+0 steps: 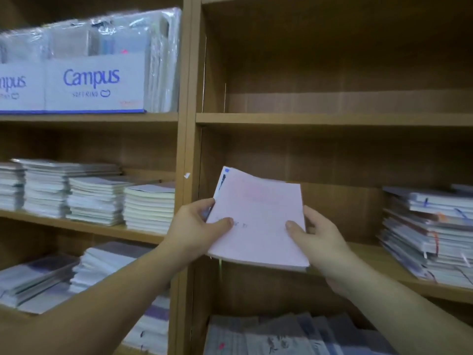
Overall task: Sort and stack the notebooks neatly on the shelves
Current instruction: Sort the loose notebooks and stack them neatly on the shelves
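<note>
You are looking at a dim, warm-toned picture. Light reaches the shelf fronts from your side, and the backs darken. The pale cover of the notebook stack [258,221] between your fingers [225,222] is the brightest patch. Above your fingers the shelf compartment [332,60] sinks into brown shadow. Up and left of them, plastic wrap [163,47] over the Campus boxes [94,83] throws streaky glare. Everything is soft: the print on the cover smears, and the notebook piles [97,201] left of your fingers and the loose heap [430,234] right of them blur. Shelf boards tilt and bow toward the borders, a wide-angle warp.
</note>
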### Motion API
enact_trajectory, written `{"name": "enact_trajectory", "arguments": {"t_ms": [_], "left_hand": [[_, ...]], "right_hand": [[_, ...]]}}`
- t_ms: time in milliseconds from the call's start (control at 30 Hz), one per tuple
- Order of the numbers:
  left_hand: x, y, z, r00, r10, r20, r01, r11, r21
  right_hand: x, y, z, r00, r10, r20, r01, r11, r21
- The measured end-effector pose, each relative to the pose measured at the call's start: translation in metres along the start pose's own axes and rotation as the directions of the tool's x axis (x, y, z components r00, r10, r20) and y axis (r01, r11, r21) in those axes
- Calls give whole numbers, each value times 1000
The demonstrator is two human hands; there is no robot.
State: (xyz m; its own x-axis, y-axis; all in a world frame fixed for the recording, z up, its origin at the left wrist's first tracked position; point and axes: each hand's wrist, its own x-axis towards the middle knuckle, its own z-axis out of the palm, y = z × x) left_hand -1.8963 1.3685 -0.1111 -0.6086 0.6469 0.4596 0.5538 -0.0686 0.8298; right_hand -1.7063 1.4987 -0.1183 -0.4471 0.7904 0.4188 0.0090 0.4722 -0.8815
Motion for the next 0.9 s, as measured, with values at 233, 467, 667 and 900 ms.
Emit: {"name": "enact_trajectory", "arguments": {"t_ms": [233,467,667,900], "left_hand": [[77,-12,-15,983,-44,-178,61,994,91],[102,-42,-6,974,35,-225,15,976,219],[81,-82,-14,932,360,50,-327,771,546],[52,-95,10,837,547,24,-477,708,520]], "right_hand": [[81,-7,34,997,4,-71,-6,1000,-28],[114,25,46,965,258,-38,-256,966,39],[90,27,34,982,101,161,-56,964,-259],[96,38,48,982,-10,188,73,942,-329]]}}
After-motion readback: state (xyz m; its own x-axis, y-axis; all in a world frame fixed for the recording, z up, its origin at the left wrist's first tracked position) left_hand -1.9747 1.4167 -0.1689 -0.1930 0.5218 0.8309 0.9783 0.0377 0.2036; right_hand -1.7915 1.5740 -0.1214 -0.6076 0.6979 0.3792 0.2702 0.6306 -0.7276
